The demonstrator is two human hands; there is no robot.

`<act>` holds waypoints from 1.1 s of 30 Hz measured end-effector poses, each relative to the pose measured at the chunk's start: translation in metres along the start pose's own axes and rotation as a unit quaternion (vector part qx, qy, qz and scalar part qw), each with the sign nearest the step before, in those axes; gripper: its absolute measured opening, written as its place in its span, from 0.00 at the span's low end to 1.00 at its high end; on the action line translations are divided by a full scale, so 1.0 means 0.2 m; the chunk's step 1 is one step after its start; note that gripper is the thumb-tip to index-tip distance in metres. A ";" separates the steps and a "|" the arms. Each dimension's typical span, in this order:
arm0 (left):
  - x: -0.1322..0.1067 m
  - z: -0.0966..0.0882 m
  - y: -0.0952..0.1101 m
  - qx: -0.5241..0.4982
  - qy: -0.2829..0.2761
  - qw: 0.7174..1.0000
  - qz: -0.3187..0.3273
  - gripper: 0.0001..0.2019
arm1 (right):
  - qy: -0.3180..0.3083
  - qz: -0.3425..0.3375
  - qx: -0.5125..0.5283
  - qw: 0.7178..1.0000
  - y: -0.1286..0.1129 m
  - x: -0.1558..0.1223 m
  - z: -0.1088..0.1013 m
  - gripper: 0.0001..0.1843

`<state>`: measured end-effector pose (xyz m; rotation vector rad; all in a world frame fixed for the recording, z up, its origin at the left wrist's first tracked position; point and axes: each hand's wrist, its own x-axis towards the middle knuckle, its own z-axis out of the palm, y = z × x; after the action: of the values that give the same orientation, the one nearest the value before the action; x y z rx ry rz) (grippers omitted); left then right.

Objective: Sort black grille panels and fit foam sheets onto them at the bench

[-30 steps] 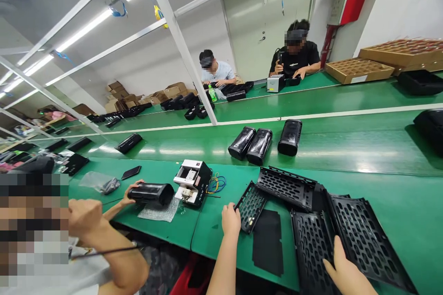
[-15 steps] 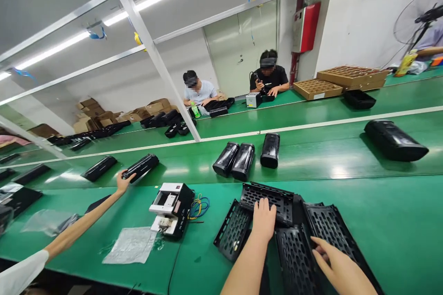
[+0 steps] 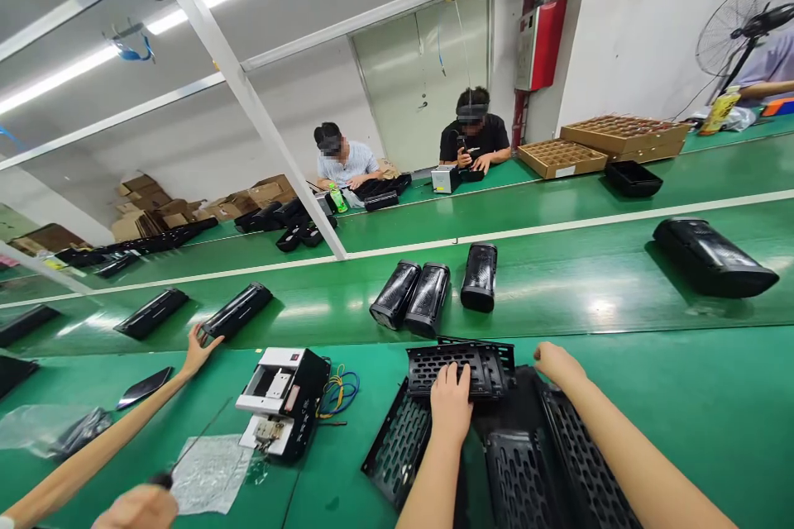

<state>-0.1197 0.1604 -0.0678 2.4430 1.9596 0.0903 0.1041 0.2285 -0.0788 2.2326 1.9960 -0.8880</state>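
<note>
My left hand [image 3: 452, 401] lies with spread fingers on a black perforated panel [image 3: 487, 368], which rests on other similar panels. To its left is a tilted slotted panel [image 3: 400, 438]. My right hand [image 3: 558, 365], fingers curled down, is at the far end of a long perforated panel [image 3: 574, 421]; what its fingertips hold, if anything, is hidden. Between my forearms lies another slotted panel [image 3: 518, 471].
Black rounded housings [image 3: 428, 297] sit on the green belt [image 3: 558, 289]. A black-and-white machine [image 3: 285, 401] stands left of the panels. One co-worker's hand [image 3: 198, 347] touches a housing at left; another hand [image 3: 140, 506] holds a screwdriver. Two people work across the belt.
My right hand has moved forward from the near side of the long panel to its far end. Under my left hand the panel has turned slightly and shifted left. The screwdriver hand has appeared.
</note>
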 end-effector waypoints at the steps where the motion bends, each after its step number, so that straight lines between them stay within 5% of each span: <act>1: 0.01 -0.01 0.00 -0.004 -0.006 1.000 -0.013 0.32 | -0.017 0.005 -0.008 1.000 0.00 0.04 0.03 0.12; 8: 0.02 -0.04 0.02 -0.030 -0.051 0.997 -0.057 0.30 | -0.073 -0.056 -0.031 0.995 0.00 0.15 0.14 0.13; 16: -0.02 -0.06 0.04 -0.035 -0.085 0.994 -0.053 0.31 | -0.077 -0.157 -0.030 0.984 0.03 0.14 0.11 0.11; 21: -0.04 -0.16 0.04 -0.086 -0.130 0.988 -0.018 0.36 | -0.068 -0.178 -0.035 0.981 0.02 0.12 0.09 0.11; 26: 0.11 -0.26 0.05 -0.096 -0.072 0.993 -0.011 0.23 | -0.064 -0.166 -0.048 0.983 0.00 0.11 0.11 0.11; 30: 0.27 -0.23 0.02 -0.072 -0.069 0.994 -0.045 0.32 | -0.056 -0.147 -0.061 0.986 -0.01 0.09 0.11 0.10; 33: 0.32 -0.20 -0.03 -0.063 -0.074 0.993 -0.068 0.26 | -0.039 -0.130 -0.058 0.989 -0.02 0.07 0.09 0.10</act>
<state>-0.1139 0.2228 -0.0264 2.1656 1.9850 0.0283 0.0941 0.2355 -0.0980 1.8771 2.2736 -0.8374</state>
